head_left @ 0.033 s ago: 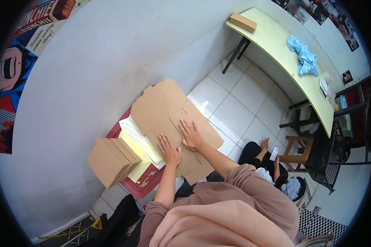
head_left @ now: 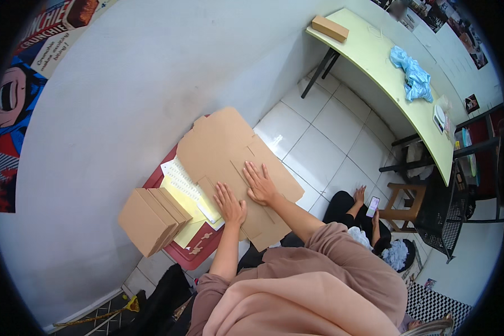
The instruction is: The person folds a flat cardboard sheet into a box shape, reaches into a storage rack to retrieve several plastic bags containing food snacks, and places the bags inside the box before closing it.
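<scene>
- A left hand (head_left: pixel 230 203) and a right hand (head_left: pixel 260 183) pressed flat, fingers spread, side by side on an unfolded cardboard box blank (head_left: pixel 229 151).
- The blank lay over a red tray (head_left: pixel 191 253) and papers (head_left: pixel 180 179).
- Assembled cardboard boxes (head_left: pixel 151 218) stood just left.
- Another person's hand held a phone (head_left: pixel 372 206) nearby.

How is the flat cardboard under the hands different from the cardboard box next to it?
The flat cardboard sheet lies spread open, with flaps and slots showing, while the folded box is already made up into a closed block. The sheet looks much wider than the box. Both hands, left hand and right hand, press flat on the sheet; neither touches the box. Both are the same plain brown cardboard, resting over the red tabletop.
</scene>
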